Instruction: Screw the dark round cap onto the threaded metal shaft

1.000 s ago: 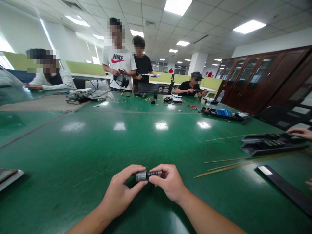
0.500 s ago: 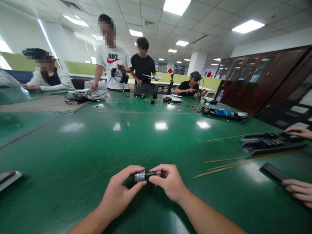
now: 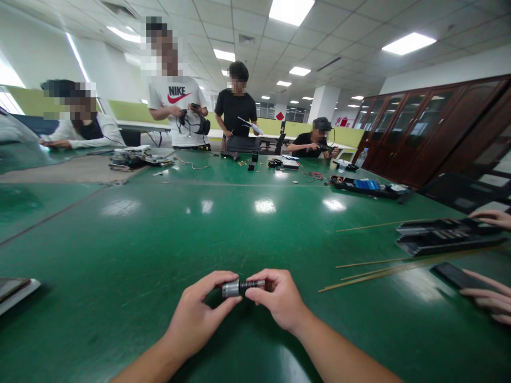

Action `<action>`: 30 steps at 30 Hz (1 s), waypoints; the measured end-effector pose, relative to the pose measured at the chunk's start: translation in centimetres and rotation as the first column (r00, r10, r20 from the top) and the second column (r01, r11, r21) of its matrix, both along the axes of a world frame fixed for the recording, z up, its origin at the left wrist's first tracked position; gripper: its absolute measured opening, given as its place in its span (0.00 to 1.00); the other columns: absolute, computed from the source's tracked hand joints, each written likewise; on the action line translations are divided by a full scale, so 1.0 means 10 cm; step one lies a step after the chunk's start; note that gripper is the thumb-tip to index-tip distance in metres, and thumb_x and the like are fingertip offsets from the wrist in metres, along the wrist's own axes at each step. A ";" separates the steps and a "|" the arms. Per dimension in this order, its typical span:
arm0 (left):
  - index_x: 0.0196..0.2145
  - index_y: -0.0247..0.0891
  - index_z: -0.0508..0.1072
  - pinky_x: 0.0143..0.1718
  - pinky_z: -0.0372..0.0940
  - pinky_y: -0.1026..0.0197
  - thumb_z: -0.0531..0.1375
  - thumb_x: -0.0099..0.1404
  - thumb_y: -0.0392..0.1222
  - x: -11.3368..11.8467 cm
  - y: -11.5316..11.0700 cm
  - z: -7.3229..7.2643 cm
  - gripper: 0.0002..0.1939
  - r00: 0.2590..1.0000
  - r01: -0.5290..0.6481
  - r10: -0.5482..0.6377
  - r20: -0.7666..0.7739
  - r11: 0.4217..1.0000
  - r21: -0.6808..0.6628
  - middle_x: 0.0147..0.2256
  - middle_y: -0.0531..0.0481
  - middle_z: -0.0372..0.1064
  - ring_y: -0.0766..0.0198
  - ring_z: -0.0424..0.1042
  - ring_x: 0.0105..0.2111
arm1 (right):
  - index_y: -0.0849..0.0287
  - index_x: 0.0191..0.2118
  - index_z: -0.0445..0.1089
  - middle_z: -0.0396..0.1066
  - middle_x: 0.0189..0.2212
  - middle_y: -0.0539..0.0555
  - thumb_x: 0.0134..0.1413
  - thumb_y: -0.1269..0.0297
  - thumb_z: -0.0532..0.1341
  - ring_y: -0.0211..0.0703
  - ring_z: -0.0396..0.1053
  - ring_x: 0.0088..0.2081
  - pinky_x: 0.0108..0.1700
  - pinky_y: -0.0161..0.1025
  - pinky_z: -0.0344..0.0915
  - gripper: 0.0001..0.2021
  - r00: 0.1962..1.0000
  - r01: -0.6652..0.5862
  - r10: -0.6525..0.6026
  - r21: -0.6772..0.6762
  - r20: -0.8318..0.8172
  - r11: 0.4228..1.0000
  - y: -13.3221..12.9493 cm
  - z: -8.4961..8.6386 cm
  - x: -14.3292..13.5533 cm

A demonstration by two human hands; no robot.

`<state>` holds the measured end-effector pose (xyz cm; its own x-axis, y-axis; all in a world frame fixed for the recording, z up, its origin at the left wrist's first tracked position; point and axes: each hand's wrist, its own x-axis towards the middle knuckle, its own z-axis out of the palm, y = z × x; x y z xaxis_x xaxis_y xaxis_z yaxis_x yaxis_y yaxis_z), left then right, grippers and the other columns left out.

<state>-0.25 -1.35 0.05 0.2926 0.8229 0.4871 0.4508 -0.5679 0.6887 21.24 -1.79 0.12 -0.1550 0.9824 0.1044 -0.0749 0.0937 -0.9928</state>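
A small silver cylindrical part with a dark, ringed stem (image 3: 231, 289) lies level between my hands, just above the green tabletop (image 3: 179, 234). My left hand (image 3: 191, 314) grips the wide silver body between thumb and index finger. On the stem's end, the thumb and fingers of my right hand (image 3: 281, 298) are pinched, covering some of the rings. Between the two grips a short dark stretch of the stem shows.
To the right lie thin brass-coloured rods (image 3: 369, 279), black channel-shaped parts (image 3: 435, 236) and a dark flat slab (image 3: 453, 276) under a neighbour's hand (image 3: 489, 300). A white-edged flat object (image 3: 19, 292) sits at left. Electronics (image 3: 365, 184) and several people are across the table.
My hands keep the same grip on the part. Across the table, the person in the white shirt has raised a hand from the table to the dark device they hold.
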 end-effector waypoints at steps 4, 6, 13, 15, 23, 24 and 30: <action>0.48 0.45 0.75 0.50 0.72 0.57 0.67 0.63 0.42 0.00 -0.01 0.02 0.15 1.000 -0.008 0.008 0.000 1.000 0.024 0.46 0.49 0.76 0.58 0.77 0.46 | 0.62 0.36 0.80 0.72 0.23 0.50 0.45 0.62 0.74 0.37 0.67 0.23 0.27 0.34 0.63 0.12 1.000 0.005 -0.005 0.003 0.000 1.000 0.00 0.00 0.00; 0.48 0.44 0.75 0.50 0.72 0.56 0.67 0.63 0.43 0.00 -0.02 0.03 0.15 1.000 -0.008 0.008 -0.001 0.999 0.034 0.46 0.48 0.77 0.57 0.77 0.46 | 0.62 0.36 0.80 0.73 0.23 0.50 0.45 0.62 0.74 0.37 0.67 0.23 0.27 0.34 0.63 0.12 1.000 0.003 -0.003 0.004 0.000 1.000 -0.01 0.01 0.00; 0.50 0.45 0.73 0.51 0.71 0.56 0.66 0.64 0.43 -0.02 -0.03 0.05 0.16 1.000 -0.004 0.004 -0.009 1.000 0.025 0.47 0.49 0.76 0.58 0.76 0.47 | 0.61 0.37 0.81 0.74 0.24 0.50 0.43 0.63 0.74 0.37 0.68 0.23 0.28 0.35 0.64 0.13 1.000 0.009 -0.009 0.008 -0.023 1.000 0.00 0.00 0.02; 0.51 0.46 0.73 0.52 0.71 0.56 0.66 0.65 0.43 -0.03 -0.03 0.04 0.17 1.000 0.000 0.000 -0.015 1.000 0.015 0.48 0.49 0.75 0.58 0.75 0.48 | 0.61 0.37 0.81 0.74 0.24 0.51 0.43 0.63 0.74 0.37 0.68 0.23 0.28 0.35 0.64 0.13 0.999 0.008 -0.008 0.003 -0.038 1.000 0.00 0.00 0.02; 0.51 0.43 0.73 0.51 0.72 0.54 0.66 0.65 0.45 -0.04 -0.01 0.04 0.17 0.999 -0.011 0.012 -0.038 0.999 0.033 0.48 0.45 0.76 0.55 0.76 0.47 | 0.60 0.37 0.82 0.75 0.24 0.50 0.41 0.63 0.75 0.37 0.67 0.23 0.28 0.35 0.64 0.14 0.999 0.019 -0.019 -0.001 -0.042 1.000 0.00 -0.01 0.02; 0.51 0.43 0.73 0.51 0.72 0.54 0.66 0.65 0.45 -0.05 -0.01 0.04 0.17 0.999 -0.012 0.013 -0.037 0.999 0.033 0.47 0.45 0.76 0.55 0.76 0.47 | 0.60 0.37 0.82 0.75 0.24 0.50 0.41 0.63 0.75 0.37 0.67 0.24 0.28 0.35 0.64 0.14 0.999 0.021 -0.021 0.002 -0.037 1.000 0.00 -0.01 0.02; 0.51 0.46 0.72 0.52 0.71 0.55 0.66 0.65 0.45 -0.05 -0.01 0.03 0.17 0.999 -0.018 0.018 -0.034 1.000 0.021 0.48 0.49 0.75 0.57 0.76 0.48 | 0.60 0.37 0.82 0.75 0.24 0.50 0.42 0.65 0.75 0.36 0.67 0.23 0.28 0.34 0.64 0.13 0.999 0.018 -0.018 0.005 -0.044 1.000 0.01 -0.01 0.04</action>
